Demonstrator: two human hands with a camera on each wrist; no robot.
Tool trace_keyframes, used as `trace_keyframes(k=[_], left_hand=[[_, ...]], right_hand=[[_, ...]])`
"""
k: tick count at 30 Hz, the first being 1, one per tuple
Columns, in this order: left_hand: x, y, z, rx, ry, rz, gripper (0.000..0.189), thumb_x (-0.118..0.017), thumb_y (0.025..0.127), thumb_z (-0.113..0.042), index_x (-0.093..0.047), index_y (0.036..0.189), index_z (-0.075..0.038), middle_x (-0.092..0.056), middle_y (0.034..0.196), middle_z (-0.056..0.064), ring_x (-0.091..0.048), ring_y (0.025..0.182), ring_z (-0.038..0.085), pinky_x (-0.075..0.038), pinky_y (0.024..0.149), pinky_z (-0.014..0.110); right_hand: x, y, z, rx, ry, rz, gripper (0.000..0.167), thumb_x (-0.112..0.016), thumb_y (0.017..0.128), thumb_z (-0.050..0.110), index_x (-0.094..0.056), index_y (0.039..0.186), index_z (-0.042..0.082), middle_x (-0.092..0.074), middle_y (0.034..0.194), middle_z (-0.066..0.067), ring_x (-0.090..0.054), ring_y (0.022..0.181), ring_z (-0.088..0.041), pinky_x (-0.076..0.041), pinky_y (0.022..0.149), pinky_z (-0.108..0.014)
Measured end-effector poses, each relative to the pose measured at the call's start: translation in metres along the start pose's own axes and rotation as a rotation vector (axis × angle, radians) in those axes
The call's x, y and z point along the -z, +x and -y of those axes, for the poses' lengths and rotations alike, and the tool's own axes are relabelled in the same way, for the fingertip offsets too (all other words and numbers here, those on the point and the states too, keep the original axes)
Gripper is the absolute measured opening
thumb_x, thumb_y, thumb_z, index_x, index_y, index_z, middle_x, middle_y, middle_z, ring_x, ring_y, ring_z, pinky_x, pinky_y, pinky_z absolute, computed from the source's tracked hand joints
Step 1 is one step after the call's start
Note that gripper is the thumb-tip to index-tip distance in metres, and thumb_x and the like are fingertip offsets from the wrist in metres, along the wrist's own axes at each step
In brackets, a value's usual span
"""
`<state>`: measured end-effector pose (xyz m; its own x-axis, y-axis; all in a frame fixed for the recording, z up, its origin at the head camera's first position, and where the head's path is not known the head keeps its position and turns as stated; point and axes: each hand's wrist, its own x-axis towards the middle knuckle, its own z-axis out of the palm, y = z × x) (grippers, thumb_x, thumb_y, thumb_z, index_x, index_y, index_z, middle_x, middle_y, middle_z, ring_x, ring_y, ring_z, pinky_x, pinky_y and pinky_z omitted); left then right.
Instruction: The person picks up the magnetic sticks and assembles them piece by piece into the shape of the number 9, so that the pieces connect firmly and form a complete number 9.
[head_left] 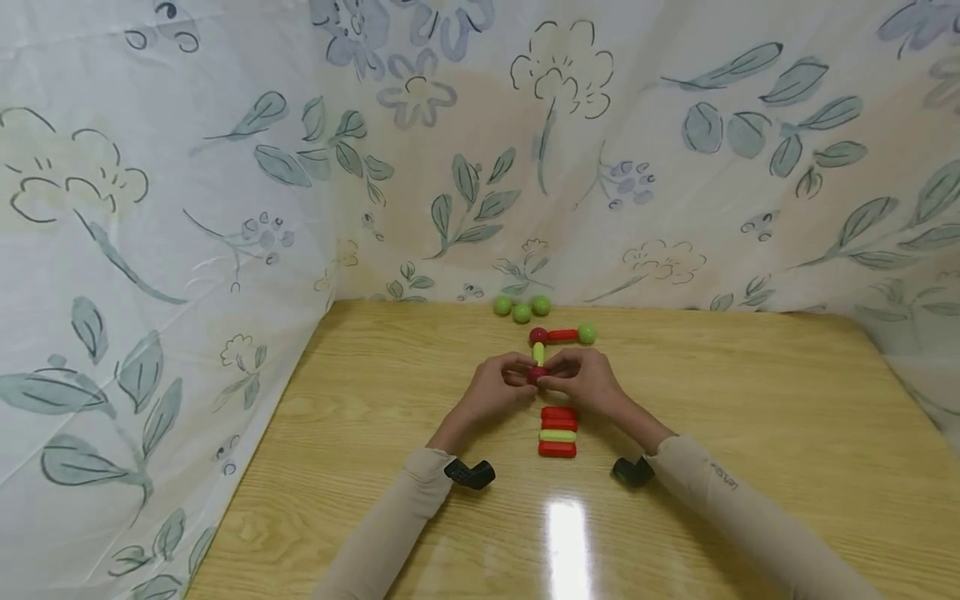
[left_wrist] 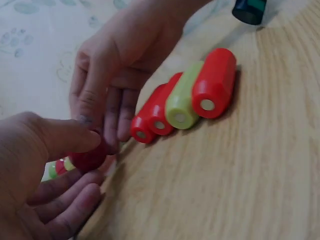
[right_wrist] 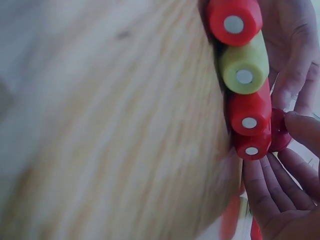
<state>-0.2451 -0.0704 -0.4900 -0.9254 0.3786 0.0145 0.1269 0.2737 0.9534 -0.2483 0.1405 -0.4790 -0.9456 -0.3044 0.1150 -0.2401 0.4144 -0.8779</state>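
In the head view my left hand (head_left: 501, 388) and right hand (head_left: 587, 380) meet over the middle of the table. Both pinch a dark red ball (head_left: 537, 376) between thumb and fingers, one from each side. A yellow-green stick (head_left: 538, 354) runs from this ball up to another dark red ball (head_left: 538, 336). That far ball joins a red stick (head_left: 562, 335), which ends in a green ball (head_left: 587, 334). The left wrist view shows the left thumb on the held ball (left_wrist: 91, 154); fingers hide part of it.
Several loose sticks, red (head_left: 557, 449) and yellow-green (head_left: 558, 436), lie stacked in a row just nearer than the hands, with metal discs at their ends. Three green balls (head_left: 522, 313) sit at the table's back edge, before a floral cloth (head_left: 465, 250).
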Motion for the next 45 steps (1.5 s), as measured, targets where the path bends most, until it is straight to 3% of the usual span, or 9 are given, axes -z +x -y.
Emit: trace_keyframes(k=[10,14,20,26,32,45], left_hand=[[-0.008,-0.004,0.005,-0.050,0.054,-0.081,0.024,-0.079,0.088,-0.014,-0.070,0.110,-0.018,-0.069,0.103,-0.006,-0.069,0.086,0.012,-0.056,0.073,0.030],[-0.007,-0.003,0.004,-0.044,0.070,-0.086,0.024,-0.079,0.088,-0.014,-0.071,0.110,-0.018,-0.069,0.102,-0.005,-0.068,0.086,0.012,-0.056,0.074,0.029],[-0.004,-0.001,0.003,-0.039,0.103,-0.107,0.027,-0.081,0.086,-0.017,-0.071,0.111,-0.017,-0.069,0.102,-0.003,-0.067,0.088,0.013,-0.055,0.077,0.029],[0.000,-0.004,0.000,-0.023,0.127,-0.113,0.029,-0.082,0.086,-0.018,-0.072,0.113,-0.016,-0.070,0.103,-0.002,-0.067,0.089,0.014,-0.055,0.078,0.030],[0.001,-0.006,-0.001,-0.023,0.127,-0.104,0.028,-0.081,0.086,-0.017,-0.072,0.113,-0.017,-0.070,0.103,-0.003,-0.066,0.089,0.013,-0.054,0.078,0.030],[0.002,-0.007,0.003,-0.029,0.141,-0.103,0.028,-0.082,0.085,-0.017,-0.073,0.111,-0.018,-0.069,0.105,-0.004,-0.065,0.088,0.012,-0.054,0.077,0.030]], right_hand=[[-0.001,-0.004,0.002,-0.021,0.019,0.019,0.019,-0.080,0.087,0.017,-0.076,0.102,0.006,-0.075,0.094,-0.003,-0.072,0.085,-0.018,-0.057,0.077,-0.034],[0.005,-0.009,0.005,0.008,-0.043,0.045,0.019,-0.079,0.088,0.019,-0.076,0.103,0.007,-0.074,0.094,-0.002,-0.071,0.086,-0.018,-0.057,0.078,-0.034],[0.021,-0.020,0.010,0.076,-0.193,0.144,0.017,-0.079,0.088,0.018,-0.076,0.099,0.005,-0.073,0.090,0.001,-0.068,0.084,-0.015,-0.057,0.075,-0.033],[0.028,-0.027,0.011,0.086,-0.204,0.265,0.016,-0.078,0.089,0.018,-0.077,0.100,0.006,-0.074,0.093,0.003,-0.068,0.084,-0.013,-0.057,0.074,-0.030],[0.030,-0.028,0.008,0.071,-0.196,0.331,0.013,-0.077,0.089,0.016,-0.078,0.100,0.009,-0.074,0.095,0.004,-0.068,0.085,-0.013,-0.056,0.074,-0.029],[0.027,-0.027,0.007,0.141,-0.244,0.341,0.012,-0.079,0.087,0.012,-0.079,0.099,0.007,-0.074,0.094,0.001,-0.068,0.084,-0.012,-0.055,0.072,-0.028]])
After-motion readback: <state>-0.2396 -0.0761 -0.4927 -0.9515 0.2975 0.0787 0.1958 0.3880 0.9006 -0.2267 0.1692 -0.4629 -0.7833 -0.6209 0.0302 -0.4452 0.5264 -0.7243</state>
